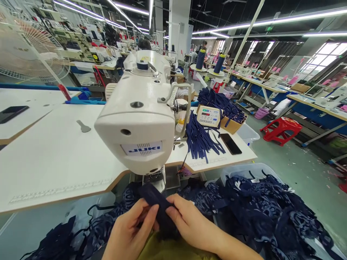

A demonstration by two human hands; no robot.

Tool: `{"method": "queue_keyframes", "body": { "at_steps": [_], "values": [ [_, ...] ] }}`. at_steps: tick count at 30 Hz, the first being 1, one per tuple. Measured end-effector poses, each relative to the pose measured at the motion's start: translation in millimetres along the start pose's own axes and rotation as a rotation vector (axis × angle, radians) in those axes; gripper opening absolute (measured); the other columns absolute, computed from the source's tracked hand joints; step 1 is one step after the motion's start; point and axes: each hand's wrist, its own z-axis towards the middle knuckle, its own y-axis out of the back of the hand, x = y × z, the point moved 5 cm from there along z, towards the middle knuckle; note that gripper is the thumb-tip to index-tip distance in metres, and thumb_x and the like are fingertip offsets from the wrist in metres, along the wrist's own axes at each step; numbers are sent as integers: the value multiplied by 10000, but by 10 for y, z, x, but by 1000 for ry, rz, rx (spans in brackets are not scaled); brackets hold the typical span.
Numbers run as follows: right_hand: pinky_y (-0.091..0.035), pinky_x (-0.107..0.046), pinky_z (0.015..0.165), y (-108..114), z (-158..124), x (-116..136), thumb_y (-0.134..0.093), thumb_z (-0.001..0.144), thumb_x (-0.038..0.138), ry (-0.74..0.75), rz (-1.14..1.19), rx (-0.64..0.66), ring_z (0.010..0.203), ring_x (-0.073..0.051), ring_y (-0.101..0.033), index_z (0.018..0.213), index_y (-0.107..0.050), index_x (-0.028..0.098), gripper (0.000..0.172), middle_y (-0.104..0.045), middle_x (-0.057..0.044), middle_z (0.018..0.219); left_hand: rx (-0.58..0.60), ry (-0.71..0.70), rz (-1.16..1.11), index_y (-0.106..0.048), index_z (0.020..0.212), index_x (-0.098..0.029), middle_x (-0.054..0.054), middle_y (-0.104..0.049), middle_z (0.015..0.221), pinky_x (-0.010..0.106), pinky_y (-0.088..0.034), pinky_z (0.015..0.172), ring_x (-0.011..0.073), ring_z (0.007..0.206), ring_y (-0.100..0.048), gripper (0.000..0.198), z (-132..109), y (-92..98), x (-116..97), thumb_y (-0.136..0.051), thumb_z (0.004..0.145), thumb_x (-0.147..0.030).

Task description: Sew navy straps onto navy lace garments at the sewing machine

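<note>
We are in a garment factory. A white Juki industrial sewing machine stands on our tabletop, and rows of sewing stations run back under long strip lights. Thread cones stand behind, and navy fabric pieces fill a plastic bin.

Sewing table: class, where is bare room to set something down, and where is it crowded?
Free: the white table left of the sewing machine, around the grey tab. Crowded: right of the machine, navy strips, control panel, phone; in front, left hand and right hand pinch a navy piece.
</note>
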Motion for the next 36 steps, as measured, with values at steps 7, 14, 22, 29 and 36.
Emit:
{"method": "queue_keyframes", "body": {
  "at_steps": [7, 14, 22, 29, 36],
  "values": [
    [-401, -205, 613, 51, 159, -147, -605, 879, 349, -43, 231, -216, 649, -104, -507, 913, -597, 224, 130, -549, 51, 714, 74, 163, -221, -611, 831, -211, -17, -648, 608, 207, -491, 494, 127, 506, -575, 347, 57, -158, 182, -616, 776, -553],
    [-332, -227, 598, 151, 455, -179, -564, 875, 328, -128, -26, -153, 628, -99, -455, 797, -519, 224, 138, -495, 73, 669, -251, -501, 525, -647, 809, -219, -8, -706, 746, 189, -498, 681, 114, 654, -652, 172, 19, 121, -124, -541, 894, -324],
    [-371, -224, 626, 268, 596, -252, -540, 889, 293, -91, 133, -96, 654, -101, -464, 924, -483, 220, 99, -487, 66, 718, -198, -920, 1098, -565, 1212, -103, 143, -587, 1309, 358, -273, 1103, 214, 1164, -584, 330, 115, 4, -78, -445, 941, -248],
    [-438, -263, 804, 328, 618, -189, -492, 925, 204, 97, 39, -114, 842, -130, -543, 1246, -503, 244, 323, -569, 0, 927, -260, -842, 1132, -499, 1329, -211, 106, -545, 1362, 397, -148, 1135, 199, 1150, -594, 391, 41, 13, -7, -435, 944, -244],
    [-449, -306, 878, 320, 804, -93, -447, 962, 227, 229, -150, -79, 934, -170, -544, 1173, -605, 230, 264, -572, -36, 932, -357, -718, 1190, -459, 1368, -189, 139, -508, 1390, 400, -171, 1113, 263, 1190, -564, 464, 58, -61, 45, -518, 914, -267]
  ]
}}
